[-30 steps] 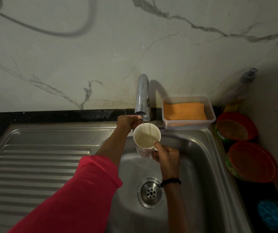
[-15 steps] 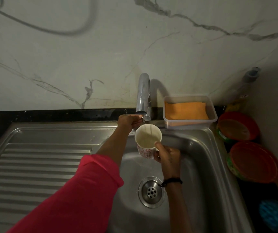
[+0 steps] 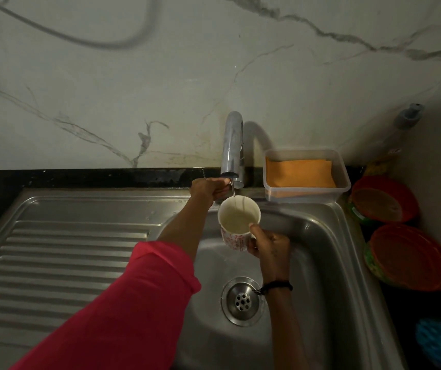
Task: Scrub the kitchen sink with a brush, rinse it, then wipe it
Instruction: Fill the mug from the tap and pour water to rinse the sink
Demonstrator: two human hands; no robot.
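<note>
A steel sink (image 3: 328,263) with a round drain (image 3: 242,301) fills the lower middle. My right hand (image 3: 270,243) grips a white mug (image 3: 238,222) with red print under the chrome tap (image 3: 232,145). A thin stream of water runs from the spout into the mug, which is partly filled. My left hand (image 3: 208,188), in a pink sleeve, holds the tap's handle at the base of the spout. A blue scrubber (image 3: 438,343) lies at the lower right edge.
A ribbed draining board (image 3: 61,252) lies to the left. Behind the basin stands a clear box (image 3: 344,180) holding an orange cloth (image 3: 299,173). Two red bowls (image 3: 384,201) (image 3: 411,257) and a spray bottle (image 3: 406,121) crowd the right counter by the wall.
The water level in the mug has risen a little. Both hands stay where they were.
</note>
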